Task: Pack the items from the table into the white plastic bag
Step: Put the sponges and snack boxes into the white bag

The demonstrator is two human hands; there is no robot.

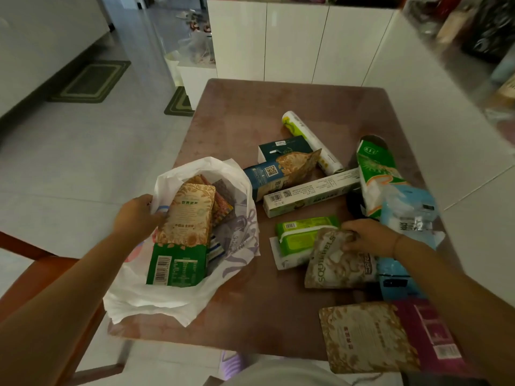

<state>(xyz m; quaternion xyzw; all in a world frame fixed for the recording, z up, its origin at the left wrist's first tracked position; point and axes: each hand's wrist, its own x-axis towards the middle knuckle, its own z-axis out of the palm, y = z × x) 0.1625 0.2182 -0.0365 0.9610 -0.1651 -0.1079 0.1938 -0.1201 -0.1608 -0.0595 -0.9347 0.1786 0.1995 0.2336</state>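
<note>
Nearest: brown leaf-print pouch [365,337] at bench [237,118] edge, lying on a magenta pack [429,327]. Left hand [138,215] holds white plastic bag [145,299] rim open, grip closed on the plastic. Bag has approx 3-4 packs in, incl. a tall leaf-print box [189,215]. Right hand [367,236] grip pinches top of Squirrels snack pouch [338,263], not yet lifted. Roughly a third done, I'd judge. Left on bench, approx 10: 2 pouches, 2 wipes packs, 3 boxes, 1 roll, 2 tissue packs.
</note>
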